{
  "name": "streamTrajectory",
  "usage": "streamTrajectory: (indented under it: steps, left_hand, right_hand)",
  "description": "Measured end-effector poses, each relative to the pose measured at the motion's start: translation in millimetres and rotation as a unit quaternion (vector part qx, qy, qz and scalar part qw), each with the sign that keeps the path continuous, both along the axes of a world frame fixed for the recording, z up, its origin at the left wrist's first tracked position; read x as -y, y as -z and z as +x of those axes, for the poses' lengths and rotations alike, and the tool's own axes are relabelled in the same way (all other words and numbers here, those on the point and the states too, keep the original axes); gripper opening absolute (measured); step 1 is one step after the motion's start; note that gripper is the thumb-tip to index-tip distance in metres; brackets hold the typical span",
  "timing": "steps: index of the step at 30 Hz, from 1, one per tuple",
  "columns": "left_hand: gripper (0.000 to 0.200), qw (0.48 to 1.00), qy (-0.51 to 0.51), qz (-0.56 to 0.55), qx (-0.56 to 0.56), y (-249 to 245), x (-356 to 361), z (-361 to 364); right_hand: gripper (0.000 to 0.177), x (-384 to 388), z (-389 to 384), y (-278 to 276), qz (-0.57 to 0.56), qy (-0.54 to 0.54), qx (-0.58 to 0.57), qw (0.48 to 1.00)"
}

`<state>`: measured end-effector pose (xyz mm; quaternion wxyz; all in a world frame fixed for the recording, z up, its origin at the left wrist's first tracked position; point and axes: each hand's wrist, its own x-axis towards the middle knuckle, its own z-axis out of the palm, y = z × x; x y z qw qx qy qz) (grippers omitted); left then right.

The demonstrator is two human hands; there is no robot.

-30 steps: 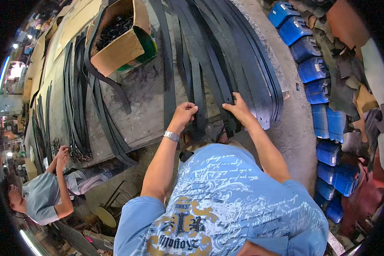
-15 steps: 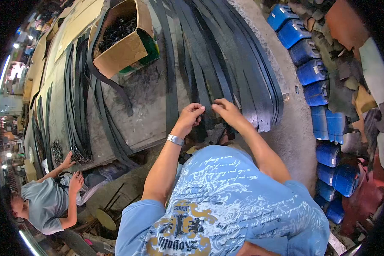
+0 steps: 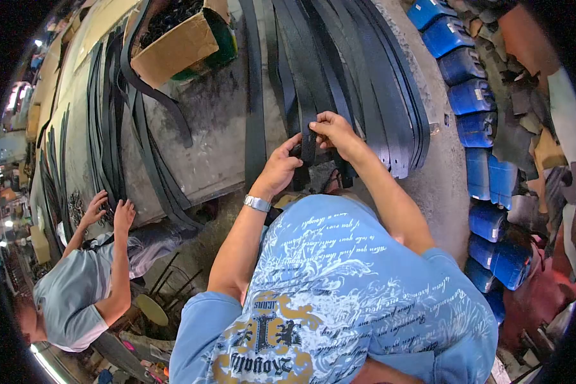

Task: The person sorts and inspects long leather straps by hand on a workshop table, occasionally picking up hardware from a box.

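Note:
Several long black leather straps point(image 3: 358, 70) lie side by side on a worn grey table point(image 3: 217, 121), their ends hanging over its near edge. My left hand point(image 3: 280, 168), with a metal watch on the wrist, and my right hand point(image 3: 334, 132) both pinch the near end of one black strap point(image 3: 308, 137) in the middle of the pile. The two hands almost touch each other. My blue printed shirt fills the lower part of the view.
A cardboard box point(image 3: 173, 38) of dark parts stands at the table's far side. More black straps point(image 3: 109, 128) lie at the left, where another person point(image 3: 77, 288) in a grey shirt rests both hands. Blue canisters point(image 3: 480, 115) line the right side.
My hands have come together and lifted up the strap's end, the right hand moving left from the pile's edge. The other person has put both hands back on the left straps.

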<state>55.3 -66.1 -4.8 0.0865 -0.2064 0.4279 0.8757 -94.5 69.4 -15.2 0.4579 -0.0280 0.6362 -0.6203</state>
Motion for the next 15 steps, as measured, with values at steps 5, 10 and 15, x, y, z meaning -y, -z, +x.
streamTrajectory:
  steps: [5, 10, 15]
  left_hand:
    - [0.068, 0.999, -0.006, 0.048, -0.013, 0.7, 4.1, 5.6]
    - [0.051, 1.000, -0.014, -0.014, -0.001, 5.2, 0.5, 11.1]
    - [0.041, 0.996, -0.046, 0.018, 0.073, 9.4, 4.6, 19.3]
  right_hand:
    - [0.029, 0.0, 3.7, 9.1, 0.005, 0.007, 0.007, 1.000]
    - [0.029, 0.8, 2.9, 7.1, 0.017, 0.003, 0.007, 1.000]
    - [0.026, 4.1, 0.1, -1.4, 0.012, -0.004, 0.017, 1.000]
